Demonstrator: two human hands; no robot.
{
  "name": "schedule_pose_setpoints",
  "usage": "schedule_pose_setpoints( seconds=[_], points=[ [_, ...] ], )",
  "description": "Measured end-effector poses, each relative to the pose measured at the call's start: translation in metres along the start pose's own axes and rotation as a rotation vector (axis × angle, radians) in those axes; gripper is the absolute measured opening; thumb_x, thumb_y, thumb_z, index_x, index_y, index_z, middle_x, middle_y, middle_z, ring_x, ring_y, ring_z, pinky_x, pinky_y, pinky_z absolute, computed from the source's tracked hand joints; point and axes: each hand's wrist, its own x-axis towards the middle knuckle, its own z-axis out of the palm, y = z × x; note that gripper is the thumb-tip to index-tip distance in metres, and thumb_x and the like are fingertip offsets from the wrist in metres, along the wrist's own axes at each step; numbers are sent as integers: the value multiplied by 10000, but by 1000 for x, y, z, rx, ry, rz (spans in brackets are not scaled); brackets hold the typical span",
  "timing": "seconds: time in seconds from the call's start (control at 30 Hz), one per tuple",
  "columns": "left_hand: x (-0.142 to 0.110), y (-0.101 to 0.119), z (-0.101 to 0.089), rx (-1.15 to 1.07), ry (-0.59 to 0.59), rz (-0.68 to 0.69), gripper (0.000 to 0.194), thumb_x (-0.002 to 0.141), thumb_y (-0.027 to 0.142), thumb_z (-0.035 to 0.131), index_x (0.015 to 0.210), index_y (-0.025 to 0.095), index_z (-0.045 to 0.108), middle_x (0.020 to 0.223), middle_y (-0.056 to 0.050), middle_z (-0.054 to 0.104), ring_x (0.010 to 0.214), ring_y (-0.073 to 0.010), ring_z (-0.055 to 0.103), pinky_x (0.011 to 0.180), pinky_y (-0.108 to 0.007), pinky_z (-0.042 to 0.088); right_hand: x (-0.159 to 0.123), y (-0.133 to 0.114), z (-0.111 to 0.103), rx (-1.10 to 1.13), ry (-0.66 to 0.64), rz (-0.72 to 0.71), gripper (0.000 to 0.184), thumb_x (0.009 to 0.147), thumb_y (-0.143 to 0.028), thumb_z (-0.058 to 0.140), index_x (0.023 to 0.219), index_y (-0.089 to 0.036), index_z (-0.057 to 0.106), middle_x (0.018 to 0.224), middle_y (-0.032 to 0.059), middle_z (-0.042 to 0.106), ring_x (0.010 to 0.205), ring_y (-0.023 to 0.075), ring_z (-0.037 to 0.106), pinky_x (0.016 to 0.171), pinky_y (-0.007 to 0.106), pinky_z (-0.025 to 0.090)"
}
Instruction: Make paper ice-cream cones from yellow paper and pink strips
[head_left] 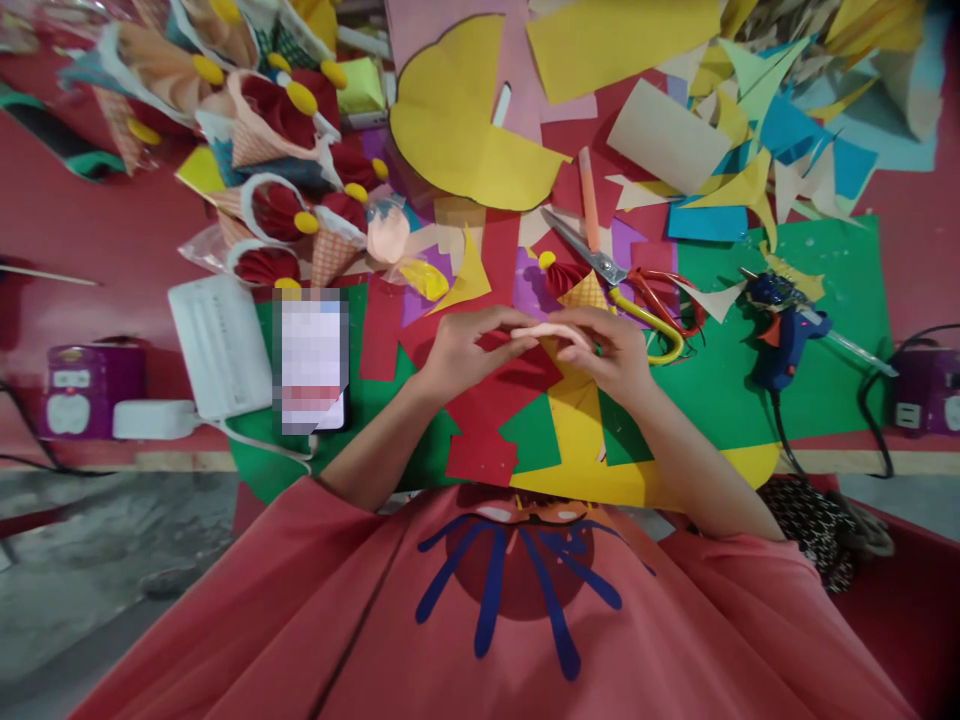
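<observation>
Between my two hands, a thin, pale pink strip [551, 330] is stretched and slightly arched; whether it is soft clay or folded paper I cannot tell. My left hand [469, 350] pinches its left end between thumb and fingers. The other end is gripped by my right hand [615, 355], with the thumb underneath. Just beyond my fingers lie a small patterned yellow paper cone [585, 292] with a dark red filling and a pair of scissors [611, 270] with red and yellow handles, blades spread. Red paper scraps [487, 380] lie under my hands.
Several decorated paper cones [277, 130] are heaped at the back left. A phone [311, 365] and white power bank [219, 345] lie left. A blue glue gun [784, 345] with its cord lies right. Cut paper, including a large yellow shape [450, 120], covers the back. A green sheet [750, 390] lies underneath.
</observation>
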Motion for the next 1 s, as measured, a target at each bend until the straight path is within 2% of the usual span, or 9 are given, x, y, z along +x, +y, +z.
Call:
schedule_pose_setpoints(
  seconds=[0.1, 0.23, 0.37, 0.57, 0.7, 0.8, 0.87, 0.93, 1.0],
  points=[
    [-1, 0, 0, 16, 8, 35, 292, 843, 474, 643, 898, 207, 749, 828, -20, 771, 712, -123, 721, 641, -172, 550, -1, 0, -1, 39, -40, 42, 523, 759, -538, 688, 1176, -229, 625, 1086, 64, 717, 918, 187, 694, 771, 316, 560],
    [-2, -2, -2, 37, -18, 107, 305, 851, 486, 631, 949, 225, 754, 814, -21, 772, 699, -127, 728, 622, -163, 541, 0, -4, 0, -61, -21, 58, 204, 819, -378, 676, 927, -207, 704, 868, 23, 749, 765, 143, 692, 673, 260, 536],
    [-2, -1, -3, 17, 21, 111, 431, 782, 460, 719, 1139, 220, 690, 951, -45, 767, 843, -157, 737, 778, -199, 568, 1, -7, 0, -83, 57, 51, 138, 834, -324, 663, 844, -195, 712, 787, 14, 750, 690, 131, 685, 609, 243, 514],
    [-2, 0, -5, 61, 62, 64, 220, 824, 408, 689, 901, 210, 745, 871, -20, 773, 775, -146, 737, 726, -202, 581, 0, -4, -2, -58, 1, 125, 440, 750, -480, 720, 1106, -222, 693, 1087, 61, 740, 978, 208, 706, 832, 332, 570],
    [-2, -3, -11, 53, 28, 48, 211, 846, 428, 661, 879, 240, 749, 855, 6, 773, 764, -154, 739, 688, -219, 590, 0, -6, -1, -83, 7, 80, 242, 814, -369, 682, 999, -218, 718, 972, 42, 764, 876, 179, 721, 769, 304, 578],
    [-2, -6, -15, 6, -9, 55, 305, 884, 512, 576, 958, 263, 736, 893, 28, 771, 752, -139, 738, 655, -203, 587, 0, -8, 0, -101, 40, 58, 149, 824, -325, 672, 901, -208, 725, 868, 25, 769, 767, 157, 717, 683, 273, 566],
    [-2, -5, -15, -56, -28, 34, 472, 865, 607, 529, 1191, 283, 637, 1085, 9, 738, 890, -165, 734, 799, -234, 596, -1, -9, 0, -103, 62, 65, 126, 824, -301, 673, 885, -201, 721, 852, 19, 769, 739, 146, 711, 659, 258, 555],
    [-1, -4, -11, -117, -54, 13, 669, 771, 609, 654, 1341, 287, 513, 1201, -27, 691, 981, -199, 715, 901, -277, 575, -2, -10, 1, -108, 60, 64, 118, 830, -286, 667, 882, -193, 718, 839, 18, 767, 718, 137, 705, 639, 245, 543],
    [-2, -2, -6, -69, -74, 24, 640, 743, 544, 724, 1295, 258, 573, 1114, -47, 727, 959, -206, 721, 872, -274, 579, -3, -10, 1, -115, 28, 54, 125, 849, -289, 645, 891, -192, 713, 834, 18, 764, 711, 132, 701, 626, 238, 533]
  ],
)
